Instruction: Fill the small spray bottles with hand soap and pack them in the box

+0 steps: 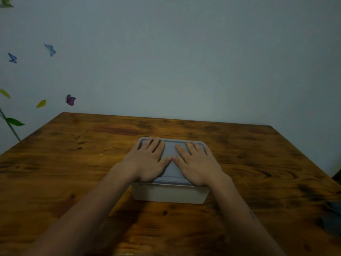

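Box (pixel 170 194) standing near the middle of the wooden worktop (pixel 55 163), pale walls, closed under a grey-blue lid (pixel 170 150). Lid seated flat on the rim, rounded corners showing at the far side.

Left hand (pixel 147 159) lying palm down on the left half of the lid, fingers straight and slightly spread, fingertips reaching the far left corner. Right hand (pixel 196 163) lying palm down on the right half, fingers likewise straight and fanned a little, tips close to the far right edge. Thumbs angled inward, tips touching or all but touching over the centre of the lid. Heels of both palms at the near edge of the lid. Nothing gripped or pinched by either; flat contact only. Bare forearms running from the lower corners of the view up to the box.

Spray bottles out of sight; contents of the box hidden by the lid, impossible to tell what lies inside.

Dark object (pixel 332 218) at the right edge of the worktop, blurred and cut off by the frame, not identifiable. Pale blue-grey wall (pixel 184 61) behind the worktop. Butterfly decorations (pixel 70 100) on the wall at the left, blue ones higher up, a purple one lower. Green and yellow leaves (pixel 13 121) on a stem at the far left.
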A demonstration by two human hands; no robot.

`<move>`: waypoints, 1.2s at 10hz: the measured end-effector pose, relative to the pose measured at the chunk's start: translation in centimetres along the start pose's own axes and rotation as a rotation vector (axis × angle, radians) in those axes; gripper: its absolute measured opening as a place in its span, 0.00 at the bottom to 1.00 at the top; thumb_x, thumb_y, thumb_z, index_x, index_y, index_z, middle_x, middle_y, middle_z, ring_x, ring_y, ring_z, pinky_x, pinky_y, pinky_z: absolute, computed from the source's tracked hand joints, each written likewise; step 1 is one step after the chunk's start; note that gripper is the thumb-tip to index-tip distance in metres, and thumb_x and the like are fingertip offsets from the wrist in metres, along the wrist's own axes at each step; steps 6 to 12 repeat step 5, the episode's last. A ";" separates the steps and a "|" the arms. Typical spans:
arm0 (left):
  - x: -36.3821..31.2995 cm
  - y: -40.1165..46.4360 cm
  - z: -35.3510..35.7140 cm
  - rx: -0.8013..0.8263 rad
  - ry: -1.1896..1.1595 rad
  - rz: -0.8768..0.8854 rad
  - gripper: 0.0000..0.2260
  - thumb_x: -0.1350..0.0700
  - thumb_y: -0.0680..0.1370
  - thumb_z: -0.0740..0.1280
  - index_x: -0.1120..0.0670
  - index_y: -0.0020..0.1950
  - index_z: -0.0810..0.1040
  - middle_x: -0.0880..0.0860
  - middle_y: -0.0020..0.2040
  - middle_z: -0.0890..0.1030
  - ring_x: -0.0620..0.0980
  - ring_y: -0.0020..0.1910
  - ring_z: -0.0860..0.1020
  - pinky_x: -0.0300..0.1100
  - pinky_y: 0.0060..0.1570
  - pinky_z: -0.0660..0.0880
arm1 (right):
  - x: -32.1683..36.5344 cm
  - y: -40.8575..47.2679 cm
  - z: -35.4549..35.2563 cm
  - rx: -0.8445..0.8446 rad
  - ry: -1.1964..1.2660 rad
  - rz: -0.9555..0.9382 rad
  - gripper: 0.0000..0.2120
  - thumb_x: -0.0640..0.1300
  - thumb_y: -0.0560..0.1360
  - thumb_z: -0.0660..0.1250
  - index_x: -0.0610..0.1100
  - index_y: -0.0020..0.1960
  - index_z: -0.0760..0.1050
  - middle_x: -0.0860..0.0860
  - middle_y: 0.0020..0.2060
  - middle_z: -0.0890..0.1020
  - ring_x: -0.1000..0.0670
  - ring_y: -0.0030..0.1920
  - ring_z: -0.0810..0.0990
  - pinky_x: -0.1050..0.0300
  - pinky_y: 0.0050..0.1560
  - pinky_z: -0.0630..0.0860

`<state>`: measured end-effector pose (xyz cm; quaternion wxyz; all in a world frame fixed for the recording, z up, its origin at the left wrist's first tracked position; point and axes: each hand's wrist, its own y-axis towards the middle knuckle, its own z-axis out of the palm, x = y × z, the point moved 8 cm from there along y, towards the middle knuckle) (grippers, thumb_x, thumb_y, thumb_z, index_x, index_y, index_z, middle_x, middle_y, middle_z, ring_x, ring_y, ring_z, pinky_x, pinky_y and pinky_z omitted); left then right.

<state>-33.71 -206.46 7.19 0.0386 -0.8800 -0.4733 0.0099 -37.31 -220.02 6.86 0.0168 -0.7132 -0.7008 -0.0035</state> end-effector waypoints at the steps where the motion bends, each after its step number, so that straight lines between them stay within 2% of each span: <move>1: 0.0 0.0 -0.2 -0.010 -0.008 0.004 0.33 0.34 0.78 0.37 0.51 0.78 0.43 0.51 0.78 0.41 0.50 0.76 0.40 0.54 0.73 0.40 | 0.2 -0.2 -0.3 -0.009 0.024 -0.006 0.29 0.65 0.77 0.37 0.57 0.76 0.45 0.49 0.78 0.48 0.46 0.77 0.45 0.41 0.74 0.41; 4: -0.6 -0.4 -1.4 -0.014 -0.075 0.024 0.32 0.37 0.80 0.41 0.54 0.79 0.45 0.52 0.79 0.45 0.51 0.77 0.44 0.53 0.74 0.43 | 0.5 -0.7 -1.6 -0.113 0.098 -0.034 0.26 0.61 0.79 0.43 0.55 0.74 0.58 0.48 0.75 0.61 0.46 0.75 0.57 0.41 0.74 0.50; 5: -1.1 -0.3 -2.3 -0.029 -0.076 0.025 0.31 0.38 0.81 0.43 0.55 0.79 0.46 0.53 0.79 0.46 0.52 0.77 0.45 0.52 0.74 0.46 | 0.5 -0.6 -2.5 -0.186 0.101 -0.038 0.24 0.59 0.79 0.45 0.52 0.71 0.64 0.48 0.71 0.68 0.45 0.72 0.63 0.42 0.72 0.57; 12: -1.1 -0.3 -2.3 -0.029 -0.076 0.025 0.31 0.38 0.81 0.43 0.55 0.79 0.46 0.53 0.79 0.46 0.52 0.77 0.45 0.52 0.74 0.46 | 0.5 -0.6 -2.5 -0.186 0.101 -0.038 0.24 0.59 0.79 0.45 0.52 0.71 0.64 0.48 0.71 0.68 0.45 0.72 0.63 0.42 0.72 0.57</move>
